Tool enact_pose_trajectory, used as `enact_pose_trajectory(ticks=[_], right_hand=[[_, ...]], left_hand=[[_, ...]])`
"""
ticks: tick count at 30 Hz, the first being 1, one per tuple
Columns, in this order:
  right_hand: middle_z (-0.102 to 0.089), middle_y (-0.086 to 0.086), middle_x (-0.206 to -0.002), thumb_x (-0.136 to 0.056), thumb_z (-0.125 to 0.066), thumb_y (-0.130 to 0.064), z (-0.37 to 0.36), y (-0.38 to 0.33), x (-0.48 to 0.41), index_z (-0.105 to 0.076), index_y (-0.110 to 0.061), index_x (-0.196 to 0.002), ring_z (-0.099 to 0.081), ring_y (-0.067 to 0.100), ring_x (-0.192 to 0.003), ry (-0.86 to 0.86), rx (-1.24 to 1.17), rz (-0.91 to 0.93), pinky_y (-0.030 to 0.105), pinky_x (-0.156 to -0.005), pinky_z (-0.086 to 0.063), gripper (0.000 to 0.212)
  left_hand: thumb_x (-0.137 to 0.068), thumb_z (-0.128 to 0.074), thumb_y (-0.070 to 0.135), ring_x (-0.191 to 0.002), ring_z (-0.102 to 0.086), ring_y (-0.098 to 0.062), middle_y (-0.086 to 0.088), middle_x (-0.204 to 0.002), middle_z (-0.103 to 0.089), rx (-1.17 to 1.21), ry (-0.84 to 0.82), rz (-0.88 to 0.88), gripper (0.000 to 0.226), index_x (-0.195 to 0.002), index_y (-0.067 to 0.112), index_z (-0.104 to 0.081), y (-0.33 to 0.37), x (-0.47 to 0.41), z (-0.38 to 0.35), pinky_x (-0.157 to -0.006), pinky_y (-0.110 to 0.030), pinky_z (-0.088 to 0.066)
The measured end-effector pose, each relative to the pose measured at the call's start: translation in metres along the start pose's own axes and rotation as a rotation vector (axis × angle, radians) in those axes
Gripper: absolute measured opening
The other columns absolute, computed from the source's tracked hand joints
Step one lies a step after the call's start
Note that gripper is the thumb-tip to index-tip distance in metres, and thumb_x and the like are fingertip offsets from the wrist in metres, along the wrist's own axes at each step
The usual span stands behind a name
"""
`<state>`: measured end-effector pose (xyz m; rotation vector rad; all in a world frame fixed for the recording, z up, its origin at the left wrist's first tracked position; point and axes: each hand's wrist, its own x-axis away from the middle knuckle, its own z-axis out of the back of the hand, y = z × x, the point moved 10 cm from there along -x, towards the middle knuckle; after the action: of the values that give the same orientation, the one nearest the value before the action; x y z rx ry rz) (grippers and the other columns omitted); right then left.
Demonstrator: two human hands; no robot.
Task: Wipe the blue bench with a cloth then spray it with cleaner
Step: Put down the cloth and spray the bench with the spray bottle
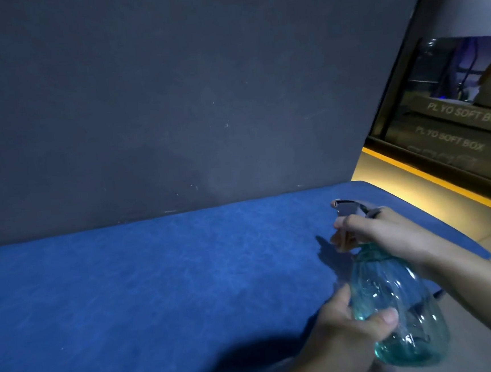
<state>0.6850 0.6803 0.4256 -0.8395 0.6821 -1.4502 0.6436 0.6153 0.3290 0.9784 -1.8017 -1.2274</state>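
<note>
Step in hand: spraying. No cloth in view, so the wipe is judged done, though this cannot be confirmed.

Spray bottle [396,300]: clear teal plastic, held tilted over the near right corner of the blue counter [157,282], nozzle [341,205] toward the far left, facing the counter top and the dark wall [170,88] behind it. Liquid level not readable.

Hands: right hand [388,232] wrapped around the neck and spray head, fingers [345,223] curled over the trigger; how far it is squeezed, cannot tell. Left hand [352,333] clasps the bottle's lower body from the near side, thumb across the front. Both hands are closed on the same bottle.

Counter surface: mottled blue fabric, nothing lying on it; no wet patches or mist discernible.

Notes for doing it well:
- Tip the nozzle down at the fabric, not at the wall.
- Hold the bottle upright enough that the pickup tube stays submerged.
- Short, full squeezes; work from the right end toward the left in overlapping passes.
- Light coat only; fabric probably soaks quickly.
- Left hand steadies, right hand alone pumps.

Risk: overspray onto the wall.
</note>
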Motion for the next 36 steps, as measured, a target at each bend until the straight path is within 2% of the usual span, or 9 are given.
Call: enact_pose_trajectory(ticks=[3, 6, 11, 15, 20, 26, 31, 33, 36], right_hand=[[-0.075, 0.021, -0.091, -0.087, -0.059, -0.027, 0.001, -0.002, -0.002, -0.071, -0.003, -0.07, -0.068, 0.031, -0.095, 0.02, -0.029, -0.003, 0.035, -0.081, -0.043, 0.031], [-0.074, 0.022, -0.088, -0.089, -0.057, -0.023, 0.005, -0.005, -0.004, -0.068, 0.0, -0.075, -0.069, 0.023, -0.076, 0.071, -0.06, 0.015, 0.034, -0.079, -0.045, 0.029], [-0.059, 0.012, -0.062, -0.091, -0.053, -0.018, 0.01, -0.005, -0.003, -0.057, -0.004, -0.082, -0.055, 0.026, -0.057, 0.136, -0.18, 0.003, 0.037, -0.069, -0.046, 0.017], [-0.072, 0.013, -0.081, -0.09, -0.055, -0.023, 0.014, -0.012, -0.004, -0.066, 0.005, -0.087, -0.064, 0.022, -0.069, 0.148, -0.125, 0.041, 0.032, -0.069, -0.047, 0.03], [-0.073, 0.013, -0.088, -0.09, -0.055, -0.023, 0.024, -0.01, -0.006, -0.066, 0.008, -0.091, -0.067, 0.025, -0.081, 0.185, -0.111, 0.041, 0.037, -0.079, -0.05, 0.033], [-0.065, 0.005, -0.051, -0.08, -0.055, -0.022, 0.044, 0.017, -0.01, -0.062, -0.007, -0.058, -0.057, 0.029, -0.069, 0.263, -0.08, -0.057, 0.042, -0.071, -0.047, 0.027], [-0.072, 0.014, -0.089, -0.087, -0.058, -0.031, 0.052, 0.028, -0.008, -0.06, -0.005, -0.098, -0.067, 0.026, -0.08, 0.207, -0.103, -0.075, 0.035, -0.074, -0.049, 0.028], [-0.072, 0.012, -0.093, -0.084, -0.062, -0.04, 0.055, 0.036, -0.008, -0.059, -0.005, -0.103, -0.07, 0.026, -0.088, 0.169, -0.099, -0.115, 0.036, -0.077, -0.052, 0.04], [-0.073, 0.015, -0.095, -0.081, -0.066, -0.042, 0.061, 0.048, -0.007, -0.061, -0.002, -0.103, -0.071, 0.03, -0.088, 0.138, -0.084, -0.177, 0.042, -0.084, -0.054, 0.046]], left_hand=[[-0.059, -0.07, 0.029, -0.094, -0.066, -0.021, -0.003, -0.103, -0.073, 0.156, 0.03, -0.049, 0.039, -0.096, 0.02, -0.067, 0.0, 0.016, 0.01, -0.09, -0.036, -0.052], [-0.045, -0.076, 0.046, -0.102, -0.069, -0.031, -0.011, -0.105, -0.075, 0.112, 0.135, 0.003, 0.063, -0.1, 0.016, -0.071, -0.013, 0.015, 0.018, -0.099, -0.049, -0.049], [-0.055, -0.073, 0.038, -0.086, -0.068, -0.027, -0.009, -0.097, -0.074, 0.178, 0.137, 0.014, 0.037, -0.088, 0.02, -0.072, -0.007, 0.02, 0.023, -0.079, -0.036, -0.053], [-0.082, -0.069, 0.027, -0.079, -0.064, -0.017, 0.0, -0.097, -0.069, 0.204, 0.096, 0.081, 0.011, -0.092, 0.023, -0.067, -0.005, 0.022, 0.019, -0.055, -0.019, -0.05], [-0.091, -0.061, 0.019, -0.102, -0.067, -0.023, -0.004, -0.111, -0.069, 0.239, 0.114, 0.122, 0.005, -0.09, 0.022, -0.064, 0.001, 0.018, 0.018, -0.085, -0.031, -0.058], [-0.093, -0.057, 0.02, -0.104, -0.066, -0.021, -0.005, -0.119, -0.066, 0.239, 0.05, 0.206, 0.006, -0.089, 0.02, -0.062, 0.004, 0.012, 0.0, -0.074, -0.022, -0.058], [-0.094, -0.055, 0.019, -0.092, -0.065, -0.021, -0.01, -0.115, -0.066, 0.231, -0.005, 0.251, 0.009, -0.099, 0.014, -0.059, -0.001, 0.01, -0.016, -0.069, -0.022, -0.058], [-0.094, -0.055, 0.02, -0.093, -0.065, -0.023, -0.012, -0.115, -0.066, 0.219, -0.016, 0.26, 0.017, -0.109, 0.011, -0.058, -0.004, 0.006, -0.022, -0.07, -0.024, -0.058], [-0.094, -0.056, 0.021, -0.092, -0.068, -0.026, -0.007, -0.102, -0.067, 0.208, -0.023, 0.283, 0.007, -0.096, 0.014, -0.058, -0.009, 0.001, -0.032, -0.071, -0.027, -0.058]])
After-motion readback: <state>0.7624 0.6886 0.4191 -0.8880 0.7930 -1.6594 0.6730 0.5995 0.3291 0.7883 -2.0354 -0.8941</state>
